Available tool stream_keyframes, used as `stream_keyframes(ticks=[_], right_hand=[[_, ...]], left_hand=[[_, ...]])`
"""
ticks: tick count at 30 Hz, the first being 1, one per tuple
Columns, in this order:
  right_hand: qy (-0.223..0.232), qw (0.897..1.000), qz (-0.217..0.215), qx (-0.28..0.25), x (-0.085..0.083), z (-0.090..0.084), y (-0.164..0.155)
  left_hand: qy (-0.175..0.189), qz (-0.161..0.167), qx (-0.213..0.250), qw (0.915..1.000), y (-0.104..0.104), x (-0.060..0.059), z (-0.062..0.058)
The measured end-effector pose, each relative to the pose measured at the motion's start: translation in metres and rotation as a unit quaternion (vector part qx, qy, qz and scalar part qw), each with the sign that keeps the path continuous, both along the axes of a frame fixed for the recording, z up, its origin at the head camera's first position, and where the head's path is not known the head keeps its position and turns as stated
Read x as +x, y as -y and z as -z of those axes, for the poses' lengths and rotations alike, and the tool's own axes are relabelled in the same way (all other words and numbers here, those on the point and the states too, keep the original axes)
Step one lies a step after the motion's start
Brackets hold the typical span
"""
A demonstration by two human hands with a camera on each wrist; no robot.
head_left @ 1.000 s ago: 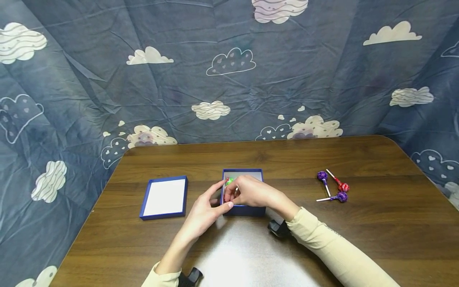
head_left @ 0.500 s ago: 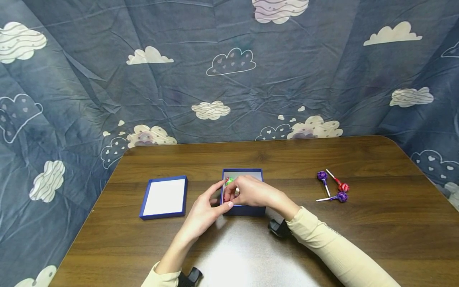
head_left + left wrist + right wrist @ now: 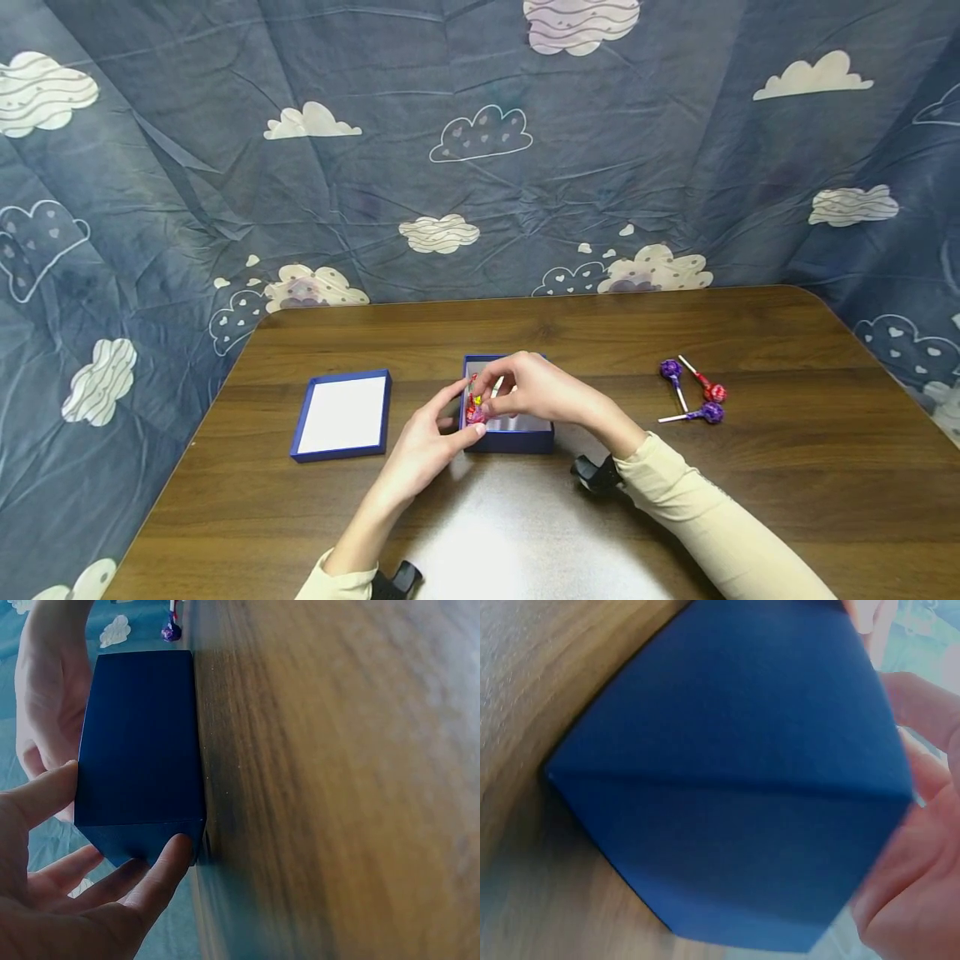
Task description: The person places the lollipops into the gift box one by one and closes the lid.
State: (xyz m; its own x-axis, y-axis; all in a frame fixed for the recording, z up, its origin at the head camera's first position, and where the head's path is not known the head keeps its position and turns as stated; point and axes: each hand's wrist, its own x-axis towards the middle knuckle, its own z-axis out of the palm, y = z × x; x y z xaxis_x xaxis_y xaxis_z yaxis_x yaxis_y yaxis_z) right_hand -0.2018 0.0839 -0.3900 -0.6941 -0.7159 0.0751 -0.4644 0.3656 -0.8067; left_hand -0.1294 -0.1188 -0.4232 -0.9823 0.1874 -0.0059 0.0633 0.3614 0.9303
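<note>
A blue open-topped box (image 3: 510,443) stands on the table in the head view, with wrapped lollipops (image 3: 472,412) along its inner left side. My left hand (image 3: 420,450) holds the box by its near left corner. In the left wrist view its thumb is at the rim, and several fingers press the side wall. Over the box, my right hand (image 3: 536,392) is bent downward; its thumb and fingertips meet at a pink-wrapped lollipop (image 3: 477,417) by the near left inner corner. A white stick shows between its fingers. The box walls hide the lollipops in both wrist views.
Left of the box lies a blue lid (image 3: 341,415), its white inside facing up. On the right of the table are two purple lollipops (image 3: 711,412) and a red lollipop (image 3: 717,392). A cloud-patterned cloth (image 3: 360,200) hangs behind the table.
My right hand has risen slightly and shifted right, uncovering more of the red, yellow and pink wrappers inside the box. The left hand stays at the box corner.
</note>
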Motion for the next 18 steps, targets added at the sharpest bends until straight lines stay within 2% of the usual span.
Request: stream_keyframes(ticks=[6,13,18], right_hand=[[-0.035,0.999,0.011,-0.007,0.003,-0.006,-0.014],[-0.053,0.998,0.021,-0.007,0.01,-0.015,-0.039],[-0.057,0.997,0.044,0.004,0.016,-0.021,-0.06]], left_hand=[[0.0,0.0,-0.003,1.0,0.0,0.0,0.001],[0.002,-0.004,-0.009,1.0,-0.001,0.0,0.001],[0.003,-0.008,-0.016,0.9998,-0.001,0.0,0.001]])
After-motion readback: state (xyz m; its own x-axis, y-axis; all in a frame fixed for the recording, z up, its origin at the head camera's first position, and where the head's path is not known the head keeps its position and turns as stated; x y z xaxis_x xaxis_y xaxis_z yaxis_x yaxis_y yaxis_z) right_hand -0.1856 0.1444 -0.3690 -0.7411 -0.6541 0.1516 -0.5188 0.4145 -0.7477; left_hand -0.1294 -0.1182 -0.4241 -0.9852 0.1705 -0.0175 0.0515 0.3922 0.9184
